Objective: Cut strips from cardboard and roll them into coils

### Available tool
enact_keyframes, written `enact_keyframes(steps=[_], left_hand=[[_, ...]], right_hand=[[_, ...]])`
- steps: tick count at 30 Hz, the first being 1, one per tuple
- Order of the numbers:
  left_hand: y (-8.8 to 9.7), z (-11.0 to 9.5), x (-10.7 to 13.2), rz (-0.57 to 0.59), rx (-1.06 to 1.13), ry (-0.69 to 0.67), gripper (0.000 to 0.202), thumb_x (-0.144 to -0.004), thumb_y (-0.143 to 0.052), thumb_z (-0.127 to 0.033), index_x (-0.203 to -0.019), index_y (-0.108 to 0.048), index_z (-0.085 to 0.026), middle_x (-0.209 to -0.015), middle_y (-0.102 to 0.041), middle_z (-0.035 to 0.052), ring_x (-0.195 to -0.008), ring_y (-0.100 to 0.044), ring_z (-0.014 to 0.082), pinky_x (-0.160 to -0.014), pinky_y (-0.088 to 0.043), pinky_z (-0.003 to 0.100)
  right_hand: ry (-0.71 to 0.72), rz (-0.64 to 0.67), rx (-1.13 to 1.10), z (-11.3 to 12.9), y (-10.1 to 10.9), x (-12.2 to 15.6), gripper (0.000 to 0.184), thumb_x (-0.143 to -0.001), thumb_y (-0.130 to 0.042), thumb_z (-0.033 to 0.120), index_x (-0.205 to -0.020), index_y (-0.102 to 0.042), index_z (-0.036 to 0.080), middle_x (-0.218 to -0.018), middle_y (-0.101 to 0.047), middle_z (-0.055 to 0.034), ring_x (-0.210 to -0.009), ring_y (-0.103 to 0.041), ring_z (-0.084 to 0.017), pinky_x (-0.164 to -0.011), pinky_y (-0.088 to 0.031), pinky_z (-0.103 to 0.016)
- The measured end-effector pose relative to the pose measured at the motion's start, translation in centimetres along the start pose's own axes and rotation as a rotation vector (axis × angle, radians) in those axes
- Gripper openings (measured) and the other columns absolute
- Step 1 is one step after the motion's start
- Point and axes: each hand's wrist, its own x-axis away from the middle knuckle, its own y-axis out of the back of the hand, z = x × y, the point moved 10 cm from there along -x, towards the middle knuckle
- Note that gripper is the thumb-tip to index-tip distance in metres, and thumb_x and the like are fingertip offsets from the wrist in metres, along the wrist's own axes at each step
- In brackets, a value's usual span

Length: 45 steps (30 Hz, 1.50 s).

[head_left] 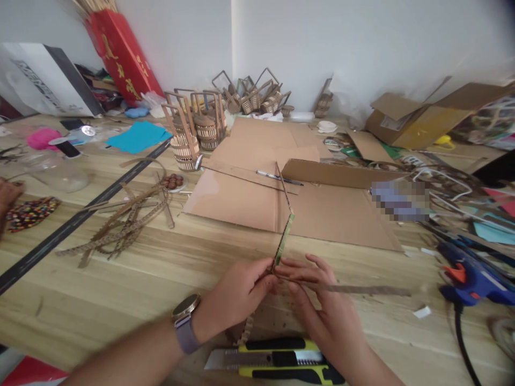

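Brown balls (173, 181) sit in a small dish (185, 186) past the left hand (247, 287), and sticks (94, 5) poke from a tall red box (123, 59) farther back. Flat cardboard (241, 198) lies beyond the grip, a box cutter (261, 358) on its near side, a blue glue gun (475, 281) to its right. Left and right hand (330, 303) pinch a thin brown strip (366, 290) where they meet.

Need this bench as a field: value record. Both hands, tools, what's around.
left grip: closed on green-patterned strip at its near end
right grip: closed on brown strip running out rightward
strip meeting point: hidden by fingers
left wrist: watch
near edge: utility knife, blade exposed
right side: blue glue gun
beyond hands: flattened cardboard, pen on top
left side: loose brown strips
back: small handled baskets
co-worker: hand at left edge
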Motion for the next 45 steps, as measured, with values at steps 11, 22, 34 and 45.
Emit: enact_keyframes(steps=[11,22,34,45], left_hand=[[-0.1,-0.2,0.1,0.007,-0.027,-0.013,0.026,-0.1,-0.039,-0.03,-0.093,-0.06,-0.018,-0.082,-0.068,0.002,-0.075,-0.063,0.0159,-0.066,-0.042,0.023],[0.0,-0.4,0.0,0.02,-0.007,-0.009,0.026,-0.099,-0.04,-0.03,-0.094,-0.062,-0.017,-0.082,-0.07,0.0028,-0.076,-0.065,0.0168,-0.066,-0.042,0.023],[0.3,-0.2,0.1,-0.014,0.006,0.017,0.029,-0.098,-0.044,-0.034,-0.081,-0.06,-0.017,-0.078,-0.071,0.0021,-0.074,-0.066,0.0154,-0.064,-0.041,0.022],[0.1,-0.6,0.2,-0.008,0.001,-0.037,0.03,-0.099,-0.043,-0.033,-0.079,-0.058,-0.018,-0.075,-0.069,0.0014,-0.07,-0.064,0.0152,-0.062,-0.04,0.021]], right_hand=[[0.048,0.015,0.042,0.2,0.1,0.0,0.016,-0.094,-0.049,0.018,-0.104,-0.057,0.027,-0.097,-0.076,-0.0023,-0.097,-0.072,-0.022,-0.096,-0.046,-0.047],[-0.118,-0.004,0.014,-1.6,0.5,0.2,0.019,-0.099,-0.044,0.028,-0.101,-0.062,0.028,-0.094,-0.075,-0.0026,-0.098,-0.07,-0.022,-0.095,-0.049,-0.042],[-0.193,-0.046,-0.075,-2.0,0.7,0.4,0.011,-0.098,-0.043,0.026,-0.099,-0.055,0.025,-0.095,-0.074,-0.0035,-0.095,-0.07,-0.021,-0.095,-0.049,-0.04],[-0.167,-0.04,-0.064,-1.7,0.8,0.2,0.014,-0.098,-0.045,0.028,-0.102,-0.058,0.026,-0.094,-0.073,-0.0033,-0.096,-0.069,-0.019,-0.079,-0.057,-0.031]])
